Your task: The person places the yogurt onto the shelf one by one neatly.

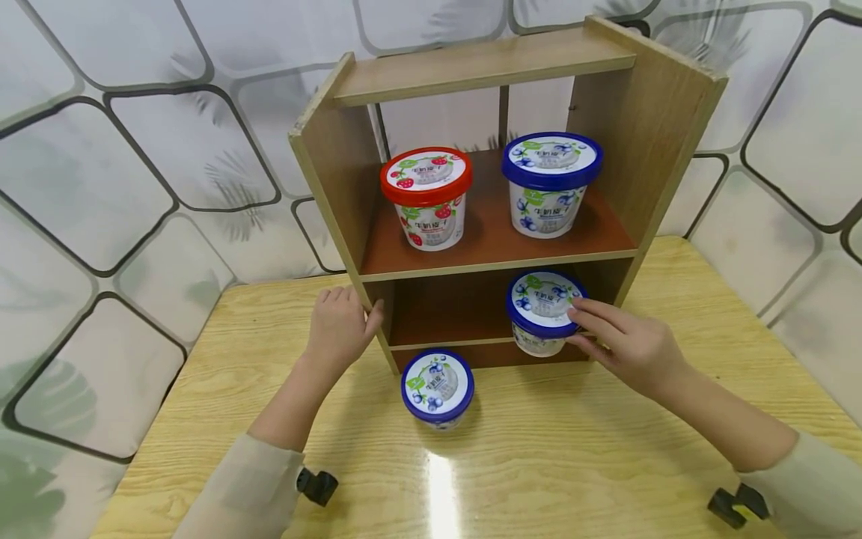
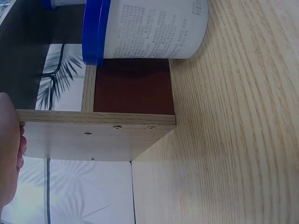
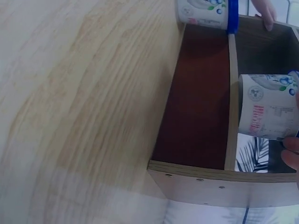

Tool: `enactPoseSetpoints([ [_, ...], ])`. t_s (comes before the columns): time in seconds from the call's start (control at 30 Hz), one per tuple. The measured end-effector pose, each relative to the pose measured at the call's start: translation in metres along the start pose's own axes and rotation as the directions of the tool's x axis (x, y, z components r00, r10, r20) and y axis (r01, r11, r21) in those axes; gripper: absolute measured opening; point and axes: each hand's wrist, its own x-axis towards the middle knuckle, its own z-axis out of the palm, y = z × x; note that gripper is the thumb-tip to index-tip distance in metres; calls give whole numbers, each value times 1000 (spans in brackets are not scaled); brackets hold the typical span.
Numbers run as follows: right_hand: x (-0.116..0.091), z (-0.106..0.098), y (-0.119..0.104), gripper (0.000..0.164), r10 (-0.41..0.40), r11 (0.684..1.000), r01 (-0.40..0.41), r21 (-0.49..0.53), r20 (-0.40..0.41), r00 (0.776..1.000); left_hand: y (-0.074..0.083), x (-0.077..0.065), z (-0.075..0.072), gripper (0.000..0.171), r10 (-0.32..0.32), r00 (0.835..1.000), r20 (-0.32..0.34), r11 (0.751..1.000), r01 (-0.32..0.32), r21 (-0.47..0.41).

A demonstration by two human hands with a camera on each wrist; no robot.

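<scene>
My right hand [image 1: 633,348] holds a blue-lidded tub [image 1: 542,303] with blueberry print, fingers on its lid and right side. That tub is at the front of the lower level of a small wooden shelf [image 1: 485,67]; whether its base touches the board I cannot tell. The left hand [image 1: 341,326] grips the shelf's left side panel [image 2: 93,140], thumb round the front edge. A second blue-lidded tub [image 1: 438,389] stands on the table in front of the shelf's lower left. Above, a red-lidded strawberry tub [image 1: 431,198] and another blueberry tub [image 1: 552,183] stand on the upper level.
The shelf stands on a light wood-grain table [image 1: 559,464]. Behind and at the sides hangs a pale patterned backdrop [image 1: 155,52]. A low brown board [image 3: 196,107] runs beneath the lower level, close behind the tub on the table.
</scene>
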Motion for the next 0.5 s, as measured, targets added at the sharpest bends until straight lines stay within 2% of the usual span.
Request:
enactPoseSetpoints([
  [0.13, 2, -3, 1, 41, -36, 999, 38, -33, 63, 997, 0, -1, 0, 30, -1, 1000, 2, 1000, 1, -6],
  [0.3, 2, -6, 1, 43, -14, 996, 26, -84, 141, 990, 0, -1, 0, 30, -3, 1000, 8, 1000, 4, -7],
  [0.5, 6, -6, 3, 51, 11, 991, 10, -137, 155, 988, 0, -1, 0, 29, -4, 1000, 2, 1000, 4, -3],
])
